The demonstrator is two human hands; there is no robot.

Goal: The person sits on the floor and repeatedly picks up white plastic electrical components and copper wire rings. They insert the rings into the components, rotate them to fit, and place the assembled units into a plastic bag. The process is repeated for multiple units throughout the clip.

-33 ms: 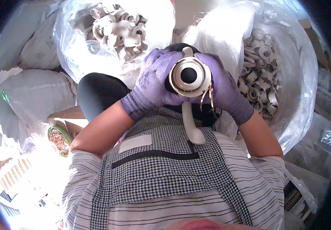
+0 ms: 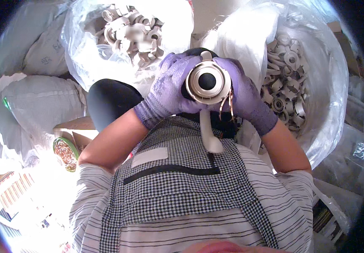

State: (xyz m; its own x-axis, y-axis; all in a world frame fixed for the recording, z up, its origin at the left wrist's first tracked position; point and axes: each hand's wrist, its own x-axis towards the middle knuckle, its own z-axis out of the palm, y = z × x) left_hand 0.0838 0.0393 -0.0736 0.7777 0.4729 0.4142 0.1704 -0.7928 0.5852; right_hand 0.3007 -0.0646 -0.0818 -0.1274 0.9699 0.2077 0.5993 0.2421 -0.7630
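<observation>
Both of my hands wear purple knit gloves and grip a round cream plastic housing (image 2: 208, 81) in front of my lap. Its concentric rings face up at me, with a dark textured centre. My left hand (image 2: 169, 86) wraps the left side and my right hand (image 2: 246, 96) wraps the right; the fingertips underneath are hidden. A curved cream handle-like piece (image 2: 207, 130) hangs below the housing toward my apron; how it joins is hidden. Thin brown loops (image 2: 231, 107) dangle beside my right hand, touching the housing's right edge.
A clear plastic bag (image 2: 78, 59) at far left holds cream curved parts (image 2: 133, 36). Another large bag (image 2: 329, 84) at right contains similar parts (image 2: 291, 90). White sacks (image 2: 43, 99) lie at left, near a cardboard box (image 2: 78, 124) and a green-rimmed container (image 2: 55, 147) of copper-coloured strands.
The lower end of the curved cream piece has shifted slightly up and left. The brown loops have swung a little left. Both hands keep their grip.
</observation>
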